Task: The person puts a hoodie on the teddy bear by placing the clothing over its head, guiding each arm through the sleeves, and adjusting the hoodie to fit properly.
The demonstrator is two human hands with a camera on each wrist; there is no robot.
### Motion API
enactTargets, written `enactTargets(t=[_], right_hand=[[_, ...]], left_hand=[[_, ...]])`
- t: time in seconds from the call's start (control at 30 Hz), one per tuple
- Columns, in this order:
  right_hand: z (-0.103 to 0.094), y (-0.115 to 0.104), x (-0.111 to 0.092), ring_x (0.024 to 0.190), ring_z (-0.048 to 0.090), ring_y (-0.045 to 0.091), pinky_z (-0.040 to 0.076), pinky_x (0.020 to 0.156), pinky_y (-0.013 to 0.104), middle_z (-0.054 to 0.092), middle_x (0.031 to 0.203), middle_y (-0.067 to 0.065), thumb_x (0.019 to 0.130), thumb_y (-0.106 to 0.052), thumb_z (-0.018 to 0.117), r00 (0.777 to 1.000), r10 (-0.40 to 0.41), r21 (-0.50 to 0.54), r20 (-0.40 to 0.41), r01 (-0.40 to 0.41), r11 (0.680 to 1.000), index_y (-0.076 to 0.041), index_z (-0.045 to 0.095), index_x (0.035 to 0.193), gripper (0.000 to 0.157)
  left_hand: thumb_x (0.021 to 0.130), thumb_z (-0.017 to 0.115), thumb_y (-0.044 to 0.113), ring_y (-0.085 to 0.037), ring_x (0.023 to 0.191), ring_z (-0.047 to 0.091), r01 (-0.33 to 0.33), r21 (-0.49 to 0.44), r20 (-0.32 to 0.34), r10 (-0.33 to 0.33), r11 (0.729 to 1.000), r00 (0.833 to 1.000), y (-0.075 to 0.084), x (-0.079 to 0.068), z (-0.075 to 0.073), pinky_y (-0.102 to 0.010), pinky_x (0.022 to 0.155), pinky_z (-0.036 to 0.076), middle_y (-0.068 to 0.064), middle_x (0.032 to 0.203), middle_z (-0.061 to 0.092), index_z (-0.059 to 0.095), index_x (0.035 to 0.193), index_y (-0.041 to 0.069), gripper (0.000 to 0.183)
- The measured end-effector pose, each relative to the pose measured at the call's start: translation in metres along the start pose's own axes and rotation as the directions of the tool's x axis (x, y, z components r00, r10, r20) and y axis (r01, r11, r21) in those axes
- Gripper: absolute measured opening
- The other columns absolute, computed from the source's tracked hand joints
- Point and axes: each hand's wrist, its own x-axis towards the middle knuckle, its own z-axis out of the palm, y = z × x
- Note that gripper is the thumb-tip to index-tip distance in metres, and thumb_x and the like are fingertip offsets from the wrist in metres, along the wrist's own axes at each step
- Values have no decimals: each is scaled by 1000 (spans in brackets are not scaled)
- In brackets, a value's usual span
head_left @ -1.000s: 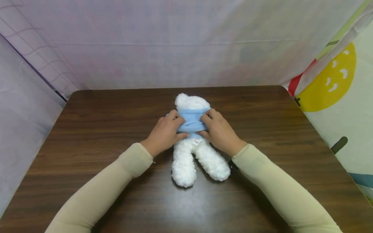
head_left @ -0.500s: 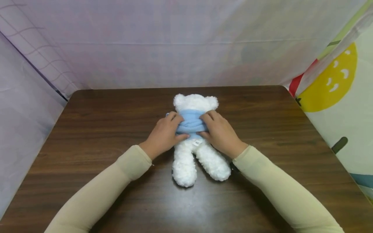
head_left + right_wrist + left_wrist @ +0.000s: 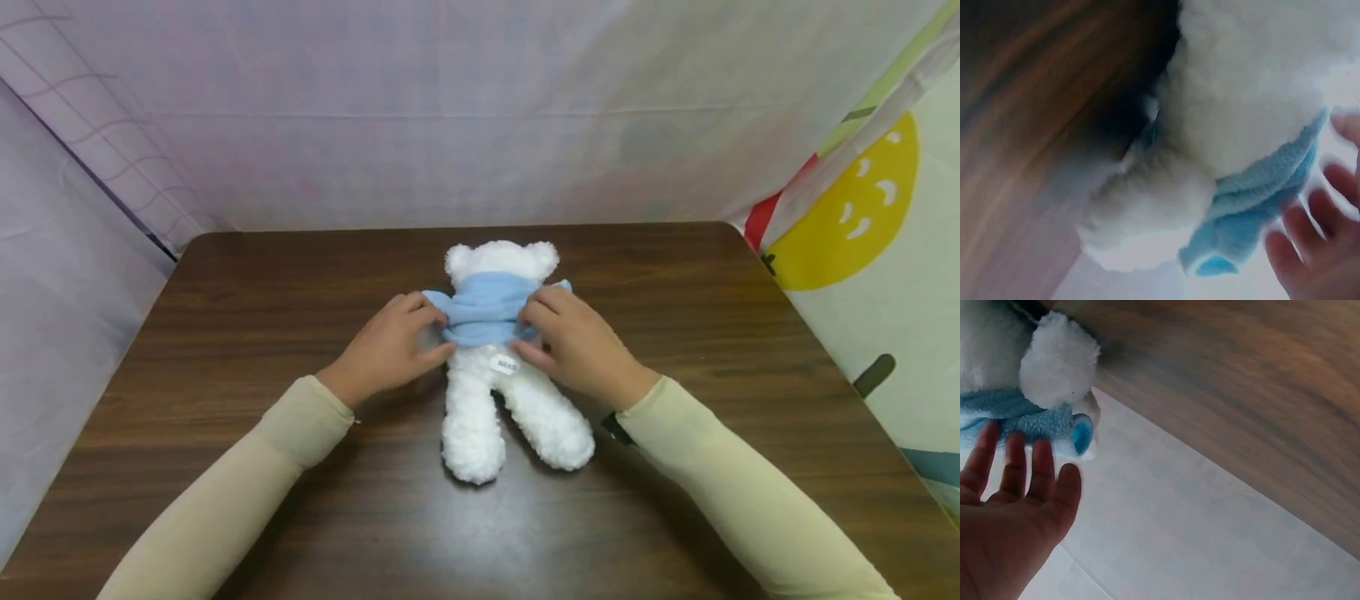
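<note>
A white plush bear point(image 3: 472, 417) lies back-up on the table, legs toward the person, a small tag point(image 3: 504, 364) on its lower back. Bunched round its upper body is a light blue garment point(image 3: 487, 310); sleeve-like ends stick out both sides. My left hand point(image 3: 390, 346) is at the garment's left side. In the left wrist view its fingers point(image 3: 1041, 465) extend, tips right at the blue cloth. At the right side is my right hand point(image 3: 588, 346), fingertips over the cloth's edge. The right wrist view shows its fingers point(image 3: 1304, 228) loosely bent and spread beside the cloth, not gripping it.
The dark wood table point(image 3: 262, 333) ends at a far edge behind the bear's head. A pale cloth backdrop point(image 3: 450, 125) hangs beyond it. A printed curtain point(image 3: 847, 200) with a yellow shape borders the right side.
The garment has slid up toward the bear's head, baring the lower back and tag. Its sleeve ends now spread outward. Both hands have let go; the left moved left. The bear's right-side ear now shows.
</note>
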Motion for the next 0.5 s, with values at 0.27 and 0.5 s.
enactTargets(t=[0.27,0.5], right_hand=[[3,-1,-10,111,52,28,47,92,42,48,131,16,86,-33,79,974,112,47,195,-123,991,-2,52,136,66],[4,-1,-9,93,53,24,50,79,39,45,126,15,86,-36,78,950,187,49,250,-206,977,-4,52,127,58]], left_hand=[[94,69,27,-24,100,54,110,2,252,-107,994,962,-10,-2,3,-40,84,48,-17,131,49,38,152,8,69],[95,68,16,-29,119,53,160,-21,314,-145,987,938,-14,4,6,-44,95,47,-18,142,42,34,151,11,66]])
